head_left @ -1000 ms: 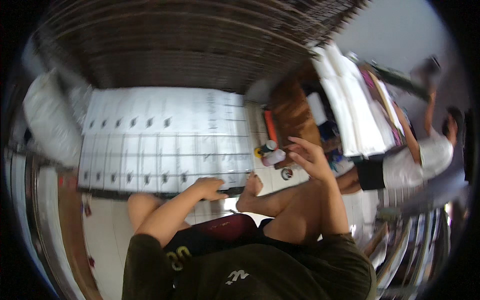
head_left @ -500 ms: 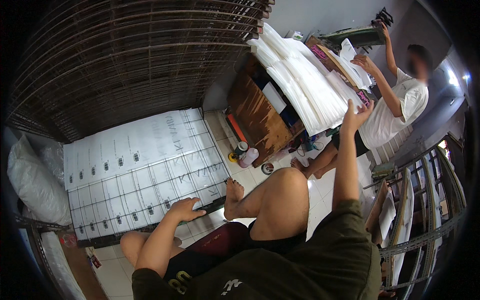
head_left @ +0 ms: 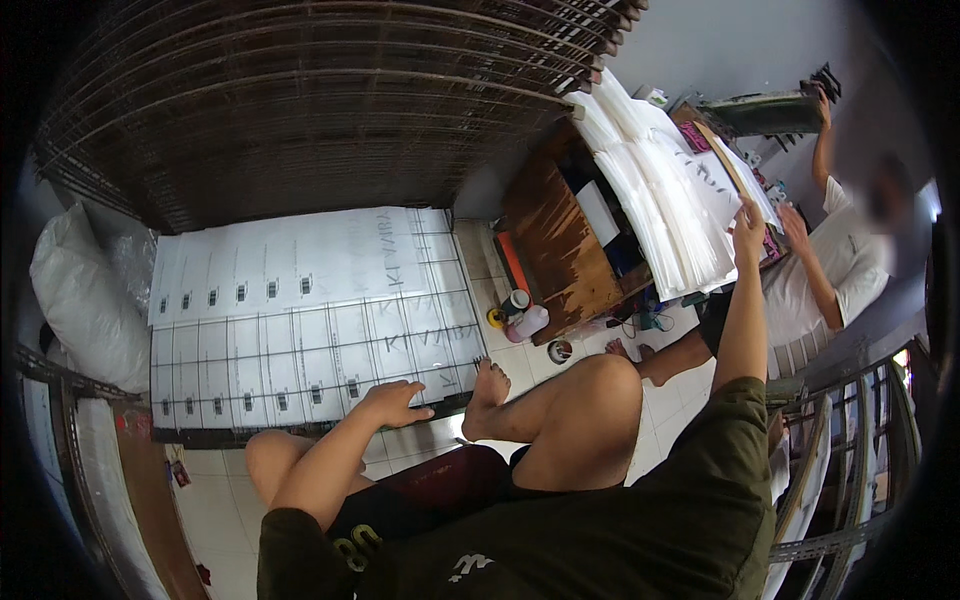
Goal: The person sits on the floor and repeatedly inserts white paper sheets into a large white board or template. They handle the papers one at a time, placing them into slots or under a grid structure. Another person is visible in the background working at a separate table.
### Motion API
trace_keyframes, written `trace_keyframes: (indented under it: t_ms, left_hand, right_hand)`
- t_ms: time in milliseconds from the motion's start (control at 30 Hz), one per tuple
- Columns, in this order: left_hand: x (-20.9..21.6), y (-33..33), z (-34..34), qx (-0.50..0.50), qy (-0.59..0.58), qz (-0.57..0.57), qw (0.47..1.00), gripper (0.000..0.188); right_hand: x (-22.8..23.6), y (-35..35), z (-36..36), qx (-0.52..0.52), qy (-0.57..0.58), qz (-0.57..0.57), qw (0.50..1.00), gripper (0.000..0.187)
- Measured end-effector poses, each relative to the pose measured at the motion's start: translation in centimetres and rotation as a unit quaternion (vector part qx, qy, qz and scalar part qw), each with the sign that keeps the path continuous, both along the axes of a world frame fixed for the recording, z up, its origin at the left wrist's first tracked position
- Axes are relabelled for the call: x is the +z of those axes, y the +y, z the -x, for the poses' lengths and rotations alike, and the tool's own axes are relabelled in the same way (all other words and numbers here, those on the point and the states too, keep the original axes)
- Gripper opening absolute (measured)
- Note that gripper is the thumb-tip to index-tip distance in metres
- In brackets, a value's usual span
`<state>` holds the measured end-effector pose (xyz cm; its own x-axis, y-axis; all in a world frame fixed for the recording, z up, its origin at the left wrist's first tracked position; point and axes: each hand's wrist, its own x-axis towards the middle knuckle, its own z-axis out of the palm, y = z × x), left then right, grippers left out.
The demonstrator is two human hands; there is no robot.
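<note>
My left hand (head_left: 395, 405) is open and holds nothing, its fingers spread above the front edge of a wire drying rack (head_left: 300, 345). On that rack lie white printed sheets (head_left: 270, 255) with dark lettering and small dark marks. My right arm reaches far out to the right. At its end my right hand (head_left: 748, 238) is closed at the edge of a printed white sheet (head_left: 705, 185), on the co-worker's table beside a stack of white sheets (head_left: 655, 200). Across from it, the co-worker's hand (head_left: 795, 228) is raised near the sheet.
Raised wire racks (head_left: 300, 110) hang over the left side. The co-worker holds up a framed printing screen (head_left: 765, 115). A wooden cabinet (head_left: 560, 245) stands under the paper stack, with a pink jug (head_left: 528, 322) on the floor. A full plastic sack (head_left: 80, 300) leans at left.
My right hand went from open in the air to closed at the sheet's edge. The co-worker's sheet was laid down and their near hand let go. My left hand stays by the rack.
</note>
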<state>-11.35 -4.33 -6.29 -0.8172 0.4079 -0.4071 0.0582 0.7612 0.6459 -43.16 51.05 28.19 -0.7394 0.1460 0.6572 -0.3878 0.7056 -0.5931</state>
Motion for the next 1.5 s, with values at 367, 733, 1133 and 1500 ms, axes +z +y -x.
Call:
trace_keyframes:
  t_ms: [367, 733, 1133, 1500]
  left_hand:
    - [8.0, -0.1, 0.3, 0.212, 0.359, -0.188, 0.889, 0.056]
    - [20.5, -3.5, -2.0, 0.252, 0.510, -0.206, 0.796, 0.091]
    - [14.0, -1.7, -1.5, 0.390, 0.289, -0.407, 0.774, 0.038]
    - [7.5, 6.4, -4.5, 0.589, 0.261, -0.384, 0.661, 0.041]
  right_hand:
    - [10.2, -20.8, -13.9, 0.183, 0.275, -0.146, 0.933, 0.021]
    - [0.9, -37.1, -21.1, 0.455, -0.092, -0.078, 0.882, 0.013]
    - [-13.1, -44.4, -18.3, 0.405, -0.418, 0.314, 0.750, 0.046]
    - [-13.3, -45.4, -21.4, 0.530, -0.461, -0.091, 0.706, 0.057]
